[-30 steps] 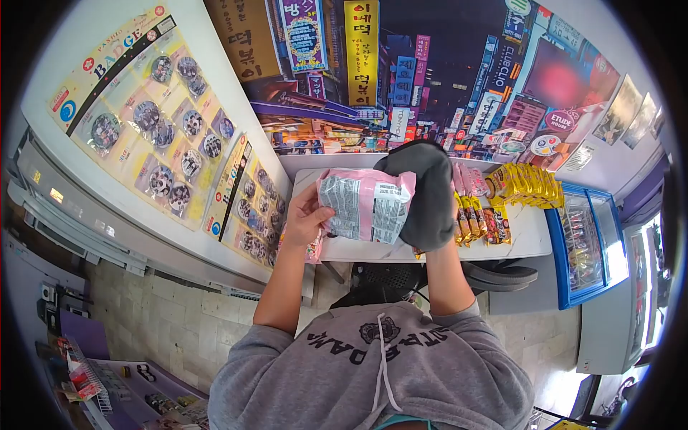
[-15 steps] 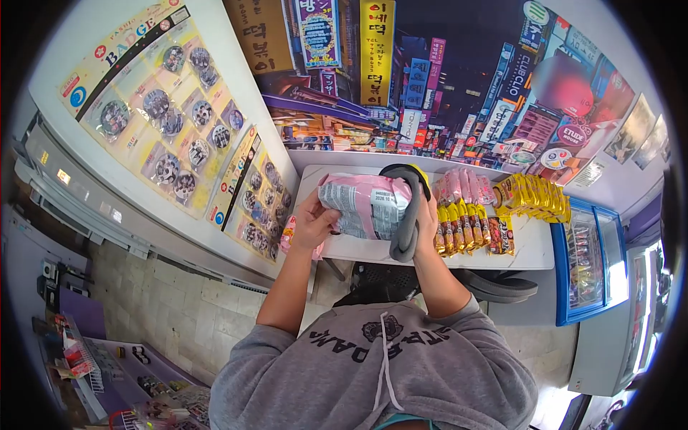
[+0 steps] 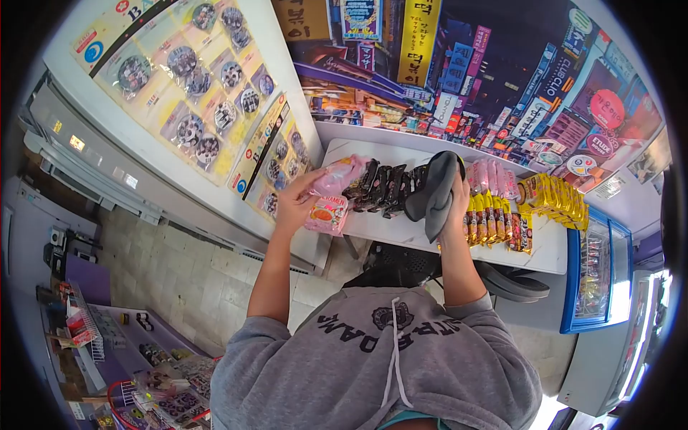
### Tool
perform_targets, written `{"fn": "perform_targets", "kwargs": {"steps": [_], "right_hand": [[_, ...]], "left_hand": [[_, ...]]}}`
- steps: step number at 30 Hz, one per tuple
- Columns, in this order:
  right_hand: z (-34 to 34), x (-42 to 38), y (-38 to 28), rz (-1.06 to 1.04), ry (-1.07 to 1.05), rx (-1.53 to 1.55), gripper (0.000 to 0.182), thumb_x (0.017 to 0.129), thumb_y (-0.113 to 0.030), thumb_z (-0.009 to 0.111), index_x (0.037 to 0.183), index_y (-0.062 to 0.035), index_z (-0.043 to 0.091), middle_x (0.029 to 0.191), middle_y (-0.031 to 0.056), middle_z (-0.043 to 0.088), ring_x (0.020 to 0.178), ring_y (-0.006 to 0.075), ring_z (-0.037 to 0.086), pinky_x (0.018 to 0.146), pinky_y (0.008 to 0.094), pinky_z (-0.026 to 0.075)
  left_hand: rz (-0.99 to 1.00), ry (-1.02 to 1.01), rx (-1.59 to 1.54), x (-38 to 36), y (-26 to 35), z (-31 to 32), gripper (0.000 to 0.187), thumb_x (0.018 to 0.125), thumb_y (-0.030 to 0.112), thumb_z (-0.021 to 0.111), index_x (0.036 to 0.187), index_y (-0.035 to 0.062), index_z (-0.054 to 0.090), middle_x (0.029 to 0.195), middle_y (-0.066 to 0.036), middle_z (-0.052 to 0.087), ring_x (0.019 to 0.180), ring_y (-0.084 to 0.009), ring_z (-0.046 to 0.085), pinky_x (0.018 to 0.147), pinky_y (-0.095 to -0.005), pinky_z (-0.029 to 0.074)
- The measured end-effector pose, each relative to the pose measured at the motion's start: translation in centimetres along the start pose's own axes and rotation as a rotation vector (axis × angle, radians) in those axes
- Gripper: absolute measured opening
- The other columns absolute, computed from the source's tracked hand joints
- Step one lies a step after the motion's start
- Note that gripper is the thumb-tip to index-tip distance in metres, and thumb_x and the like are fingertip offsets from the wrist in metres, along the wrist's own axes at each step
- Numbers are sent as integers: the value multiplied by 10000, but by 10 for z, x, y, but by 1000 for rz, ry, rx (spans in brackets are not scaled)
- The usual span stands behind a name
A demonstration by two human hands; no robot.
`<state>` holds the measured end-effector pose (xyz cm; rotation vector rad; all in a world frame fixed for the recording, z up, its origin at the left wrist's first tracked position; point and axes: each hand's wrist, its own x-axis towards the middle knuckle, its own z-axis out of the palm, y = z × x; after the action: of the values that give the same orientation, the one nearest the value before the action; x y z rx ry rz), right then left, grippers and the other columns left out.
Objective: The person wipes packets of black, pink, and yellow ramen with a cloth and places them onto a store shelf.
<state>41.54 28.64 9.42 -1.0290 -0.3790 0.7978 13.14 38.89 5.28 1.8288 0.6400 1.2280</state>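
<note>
My left hand (image 3: 292,204) is closed on the edge of a pink ramen packet (image 3: 340,176) at the table's left end. Just below it lies another pink ramen packet (image 3: 328,215), front side up. My right hand (image 3: 459,202) grips a folded dark grey cloth (image 3: 438,195), which hides part of its fingers. Between my hands stands a row of black packets (image 3: 387,188). Right of the cloth are yellow noodle packets (image 3: 489,218), with pink packets (image 3: 493,178) behind them.
More yellow packets (image 3: 555,201) line the right part of the white table (image 3: 401,231). A blue-framed display freezer (image 3: 573,279) stands to the right. The white cabinet with badge cards (image 3: 172,86) rises at the left. A dark chair (image 3: 394,266) is under the table edge.
The pink packet, earlier held up between both hands, is now in my left hand only, further left. The black packets have come into view. My right hand still has the grey cloth.
</note>
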Motion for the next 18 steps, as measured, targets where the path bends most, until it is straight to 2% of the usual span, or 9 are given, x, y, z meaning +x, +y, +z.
{"fn": "perform_targets", "kwargs": {"steps": [1,2,3,5,6,7,9,12,18], "right_hand": [[-5,1,9,1,8,4,343,902,-337,500,1017,-23,577,868,30,586,750,103,541,663,241,438],[-10,1,16,5,8,3,343,902,-337,500,1017,-23,577,868,30,586,750,103,541,663,241,438],[-14,1,25,-17,-21,-17,348,904,-330,497,1045,-22,572,909,34,585,795,108,536,706,242,429],[-22,0,38,-38,-46,-38,354,907,-323,494,1074,-20,566,951,38,584,839,113,531,748,243,420],[-25,0,44,-31,-52,-61,361,908,-319,490,1094,-17,560,972,40,581,863,118,526,773,245,410],[-28,-1,49,-23,-57,-84,369,910,-316,487,1113,-15,554,994,43,578,886,122,522,798,247,401],[-29,-4,54,-39,-34,-118,361,914,-310,483,1107,-14,556,985,38,578,874,115,518,791,246,401],[-27,-14,54,-10,-20,-165,351,917,-310,482,1081,-10,560,929,21,572,826,94,499,754,236,402],[-24,-26,58,-17,-9,-148,336,920,-300,487,1069,-7,560,871,12,561,762,80,489,704,224,405]], "left_hand": [[51,5,227,-9,-15,0,501,667,-160,573,1143,-3,554,1150,-116,572,1084,-203,532,925,-289,421],[-132,73,142,-25,-39,2,476,645,-125,570,1093,34,596,1155,-106,575,1081,-251,537,927,-328,426],[-135,72,143,-34,-55,-1,476,645,-125,570,1093,34,596,1155,-106,575,1081,-251,537,927,-328,426],[192,-54,727,-47,-81,-7,455,650,-71,577,1086,57,603,1135,-91,581,1071,-288,532,922,-380,426],[261,-66,797,-53,-92,-7,388,666,0,575,1045,75,612,1122,-71,580,1074,-292,515,925,-397,413],[259,-69,795,-58,-102,-7,388,666,0,575,1045,75,612,1122,-71,580,1074,-292,515,925,-397,413],[360,-141,909,-66,-119,-8,334,691,38,552,1016,92,609,1113,-56,577,1077,-267,510,940,-392,399],[383,-246,909,-74,-138,-9,310,714,72,523,1012,99,601,1102,-48,574,1077,-261,502,946,-400,389],[287,-242,870,-90,-148,-11,312,733,74,513,1036,94,590,1133,-44,554,1097,-263,479,966,-405,365]]}}
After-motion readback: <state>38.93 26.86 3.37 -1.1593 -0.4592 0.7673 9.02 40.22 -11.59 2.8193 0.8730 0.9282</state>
